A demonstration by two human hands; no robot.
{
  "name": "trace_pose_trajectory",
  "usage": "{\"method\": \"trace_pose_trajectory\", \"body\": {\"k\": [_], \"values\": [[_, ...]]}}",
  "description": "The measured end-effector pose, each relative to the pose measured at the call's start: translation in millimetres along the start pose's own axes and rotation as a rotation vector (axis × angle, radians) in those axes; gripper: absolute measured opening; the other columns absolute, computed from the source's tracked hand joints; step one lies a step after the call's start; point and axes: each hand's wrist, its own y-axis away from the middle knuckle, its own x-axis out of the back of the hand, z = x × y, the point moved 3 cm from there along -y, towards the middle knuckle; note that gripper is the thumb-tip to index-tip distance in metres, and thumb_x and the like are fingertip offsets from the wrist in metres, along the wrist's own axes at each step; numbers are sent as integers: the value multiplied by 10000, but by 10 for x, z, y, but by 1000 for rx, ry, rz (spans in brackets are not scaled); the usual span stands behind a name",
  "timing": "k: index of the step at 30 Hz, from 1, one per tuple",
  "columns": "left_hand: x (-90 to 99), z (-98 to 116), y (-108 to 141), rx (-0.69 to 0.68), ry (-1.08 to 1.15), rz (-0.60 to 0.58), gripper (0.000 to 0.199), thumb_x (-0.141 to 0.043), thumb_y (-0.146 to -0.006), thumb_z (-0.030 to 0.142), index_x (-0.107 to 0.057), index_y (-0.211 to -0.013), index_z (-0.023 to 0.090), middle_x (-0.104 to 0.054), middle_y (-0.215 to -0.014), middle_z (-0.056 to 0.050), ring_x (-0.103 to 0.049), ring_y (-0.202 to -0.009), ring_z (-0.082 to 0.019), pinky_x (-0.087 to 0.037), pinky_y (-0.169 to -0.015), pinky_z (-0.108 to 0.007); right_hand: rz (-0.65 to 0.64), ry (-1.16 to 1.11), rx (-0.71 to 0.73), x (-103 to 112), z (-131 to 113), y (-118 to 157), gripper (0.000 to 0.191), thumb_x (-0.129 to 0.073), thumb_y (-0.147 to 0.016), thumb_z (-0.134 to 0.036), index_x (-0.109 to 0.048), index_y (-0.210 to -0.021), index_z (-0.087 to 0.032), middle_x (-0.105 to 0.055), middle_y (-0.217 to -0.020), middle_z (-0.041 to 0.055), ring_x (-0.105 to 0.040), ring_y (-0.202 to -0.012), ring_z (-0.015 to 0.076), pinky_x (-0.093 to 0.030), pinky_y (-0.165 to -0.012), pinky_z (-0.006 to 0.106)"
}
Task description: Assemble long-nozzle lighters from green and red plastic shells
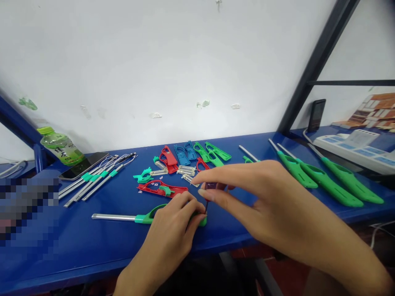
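Observation:
My left hand (174, 226) is closed on the handle of a green long-necked lighter (142, 219), pressing it flat on the blue table with its metal tube pointing left. My right hand (265, 201) pinches a small dark-handled screwdriver (211, 186) between thumb and fingers. Its thin shaft points down, and the tip meets the butt end of the lighter handle; the exact contact is partly hidden by my left fingers. Just behind lies a red handle half (151, 188) with a teal piece on it. Teal triggers (143, 176) and small clear parts (187, 170) are scattered nearby.
Red (168, 158), blue (181, 155) and green handle halves (219, 151) lie at the back. Metal tubes with wires (98, 179), a phone (83, 165) and a bottle (61, 146) are at left. Three green lighters (321, 176) lie right, before a black frame post (311, 78).

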Motion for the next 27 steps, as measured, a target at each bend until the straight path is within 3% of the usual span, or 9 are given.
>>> {"method": "trace_pose_trajectory", "body": {"k": [6, 14, 20, 27], "values": [[30, -17, -7, 18, -2, -18, 183, -512, -1122, 216, -687, -1081, 252, -733, -1107, -35, -753, -931, -230, -569, -881, -351, 57, 38, -8, 36, -5, 3, 236, -702, -1072, -240, -845, -1239, -326, -894, -1136, -55, -858, -962, 182, -616, -817, 255], [11, -61, -29, 24, -7, -19, 186, -508, -1119, 213, -688, -1092, 248, -730, -1140, -46, -748, -945, -236, -551, -850, -344, 28, 71, 6, -8, 23, -8, 241, -667, -1087, -235, -844, -1217, -333, -893, -1146, -18, -859, -969, 226, -638, -820, 307], [6, -57, -37, 12, 17, -27, 231, -468, -1116, 184, -652, -986, 236, -685, -1037, -33, -705, -855, -206, -508, -783, -326, 34, 75, -25, -9, 19, -13, 254, -639, -1099, -251, -872, -1183, -309, -895, -1102, 19, -858, -977, 248, -628, -815, 310], [65, -27, -47, 12, 66, -14, 228, -493, -1114, 192, -686, -998, 236, -691, -1031, -30, -701, -897, -196, -509, -812, -304, 8, 42, -11, -35, 54, -58, 235, -640, -1101, -202, -865, -1127, -265, -879, -1127, 4, -821, -988, 207, -569, -852, 298]]}}
